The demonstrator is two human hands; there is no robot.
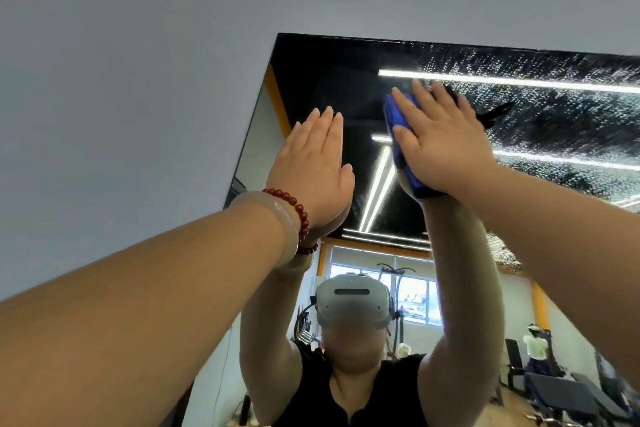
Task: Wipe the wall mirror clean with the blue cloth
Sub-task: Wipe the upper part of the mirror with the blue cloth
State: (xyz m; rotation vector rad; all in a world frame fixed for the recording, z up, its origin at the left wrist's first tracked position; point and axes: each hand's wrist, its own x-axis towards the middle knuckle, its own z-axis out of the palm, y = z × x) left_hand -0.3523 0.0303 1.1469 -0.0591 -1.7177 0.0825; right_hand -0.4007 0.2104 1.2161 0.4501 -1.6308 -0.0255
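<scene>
Head view — right hand [446,146] flat, pressing blue cloth [390,114] against mirror [329,87]; left hand [311,166] flat, empty.

Wall [138,45]: plain pale grey, unmarked, filling the view from 9 to 1 o'clock. The rest of the room is seen in reflection only. Ceiling [329,87]: black, at 12 to 2 o'clock, carrying white strip lights [502,81], all lit. Orange trim [278,100] runs along the ceiling edge at 11 o'clock. Window [415,298]: bright, white-framed, just below centre, with a gym machine [394,269] in front of it. Orange column [540,305] at 4 o'clock. Dark benches [561,392] at 5 o'clock stand on a wood floor [512,416].
</scene>
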